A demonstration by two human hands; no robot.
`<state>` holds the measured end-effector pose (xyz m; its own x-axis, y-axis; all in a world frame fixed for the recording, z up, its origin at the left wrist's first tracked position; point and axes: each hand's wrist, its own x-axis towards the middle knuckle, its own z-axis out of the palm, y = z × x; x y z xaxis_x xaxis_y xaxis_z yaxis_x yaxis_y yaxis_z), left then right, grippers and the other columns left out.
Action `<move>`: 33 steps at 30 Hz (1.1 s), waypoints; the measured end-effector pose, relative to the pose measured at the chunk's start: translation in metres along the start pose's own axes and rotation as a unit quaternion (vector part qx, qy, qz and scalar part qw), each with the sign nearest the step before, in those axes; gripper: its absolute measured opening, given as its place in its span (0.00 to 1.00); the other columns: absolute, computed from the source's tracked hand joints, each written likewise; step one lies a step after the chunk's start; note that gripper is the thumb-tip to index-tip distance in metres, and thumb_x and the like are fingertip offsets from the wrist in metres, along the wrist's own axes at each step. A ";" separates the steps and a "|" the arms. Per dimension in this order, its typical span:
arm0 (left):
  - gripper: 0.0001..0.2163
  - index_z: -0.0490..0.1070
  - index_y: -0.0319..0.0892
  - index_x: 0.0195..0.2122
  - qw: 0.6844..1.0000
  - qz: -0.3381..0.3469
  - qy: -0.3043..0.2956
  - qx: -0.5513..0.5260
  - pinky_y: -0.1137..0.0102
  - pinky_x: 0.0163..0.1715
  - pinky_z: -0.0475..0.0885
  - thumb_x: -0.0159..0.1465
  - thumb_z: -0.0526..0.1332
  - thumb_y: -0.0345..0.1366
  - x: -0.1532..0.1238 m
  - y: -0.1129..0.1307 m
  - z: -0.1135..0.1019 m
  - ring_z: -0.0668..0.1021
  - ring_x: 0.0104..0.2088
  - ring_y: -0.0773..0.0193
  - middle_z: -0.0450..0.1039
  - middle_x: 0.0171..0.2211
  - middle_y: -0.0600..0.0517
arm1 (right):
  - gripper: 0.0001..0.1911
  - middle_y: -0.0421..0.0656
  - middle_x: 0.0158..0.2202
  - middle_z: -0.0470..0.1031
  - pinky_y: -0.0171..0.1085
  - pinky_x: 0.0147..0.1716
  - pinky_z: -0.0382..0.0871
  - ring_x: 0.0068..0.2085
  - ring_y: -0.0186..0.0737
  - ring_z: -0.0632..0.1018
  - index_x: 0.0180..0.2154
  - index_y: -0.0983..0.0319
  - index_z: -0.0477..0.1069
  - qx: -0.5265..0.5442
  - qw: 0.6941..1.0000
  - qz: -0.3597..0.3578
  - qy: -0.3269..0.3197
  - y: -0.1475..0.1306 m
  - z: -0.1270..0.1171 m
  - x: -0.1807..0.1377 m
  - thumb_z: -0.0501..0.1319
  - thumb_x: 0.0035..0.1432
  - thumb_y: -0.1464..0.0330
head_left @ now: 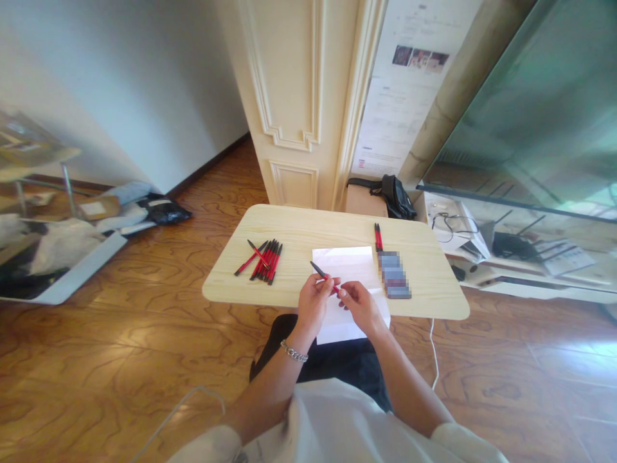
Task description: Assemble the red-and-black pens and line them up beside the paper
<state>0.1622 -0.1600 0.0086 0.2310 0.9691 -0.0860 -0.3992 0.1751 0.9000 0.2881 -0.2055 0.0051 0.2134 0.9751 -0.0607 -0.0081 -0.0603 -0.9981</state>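
Note:
A red and black pen (pixel 320 271) is held above a white sheet of paper (pixel 344 260), its black end slanting up to the left. My left hand (pixel 315 297) has its fingers closed around the pen's middle. At the lower end, my right hand (pixel 359 303) pinches the pen between thumb and fingers. To the left lies a bunch of several red and black pens (pixel 266 262), one crossing over the others. Two more red pens (pixel 378 237) rest side by side on the right.
All of this is on a small pale wooden table (pixel 289 225) with rounded corners. A blurred-out phone-like object (pixel 395 276) lies right of the paper. Behind the table are a black bag (pixel 398 198) and a white panelled column (pixel 289 116). A white cable (pixel 434 354) hangs at right.

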 end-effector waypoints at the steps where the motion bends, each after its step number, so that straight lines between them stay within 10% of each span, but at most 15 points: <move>1: 0.17 0.67 0.40 0.39 1.000 -0.002 0.007 -0.018 0.61 0.45 0.72 0.56 0.66 0.45 0.001 0.000 0.001 0.79 0.41 0.58 0.79 0.36 0.45 | 0.15 0.40 0.30 0.74 0.35 0.26 0.66 0.27 0.35 0.73 0.38 0.60 0.69 0.022 1.000 0.004 0.002 0.002 0.001 -0.001 0.65 0.52 0.59; 8: 0.16 0.72 0.39 0.40 0.997 -0.055 -0.028 -0.055 0.65 0.42 0.72 0.57 0.65 0.45 0.001 -0.006 0.014 0.77 0.46 0.56 0.76 0.45 0.41 | 0.10 0.37 0.27 0.71 0.32 0.28 0.66 0.29 0.32 0.72 0.38 0.58 0.71 0.284 0.955 0.018 0.090 -0.002 0.007 0.001 0.65 0.53 0.63; 16: 0.14 0.75 0.40 0.38 0.980 0.029 -0.026 0.193 0.67 0.38 0.72 0.56 0.65 0.44 0.015 -0.012 -0.012 0.79 0.36 0.60 0.79 0.35 0.47 | 0.08 0.37 0.29 0.73 0.37 0.36 0.71 0.33 0.34 0.76 0.33 0.58 0.68 0.452 0.883 -0.002 0.127 -0.017 -0.024 0.044 0.64 0.54 0.62; 22: 0.12 0.75 0.42 0.37 0.932 0.119 0.071 0.335 0.67 0.38 0.72 0.60 0.61 0.44 0.033 -0.016 -0.041 0.79 0.35 0.61 0.78 0.33 0.49 | 0.13 0.32 0.19 0.58 0.27 0.15 0.56 0.18 0.26 0.61 0.30 0.58 0.66 0.498 0.863 0.034 0.083 -0.007 -0.040 0.062 0.61 0.56 0.56; 33: 0.10 0.74 0.43 0.37 0.912 0.134 0.039 0.386 0.67 0.38 0.73 0.61 0.59 0.43 0.034 -0.022 -0.046 0.79 0.33 0.62 0.78 0.33 0.50 | 0.18 0.32 0.15 0.53 0.28 0.11 0.46 0.15 0.27 0.55 0.23 0.60 0.62 0.503 0.858 0.083 0.059 -0.008 -0.041 0.066 0.58 0.55 0.54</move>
<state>0.1378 -0.1233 -0.0341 0.1417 0.9737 0.1784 0.3187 -0.2155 0.9230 0.3428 -0.1494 0.0090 0.2255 0.9389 -0.2601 -0.8741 0.0771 -0.4795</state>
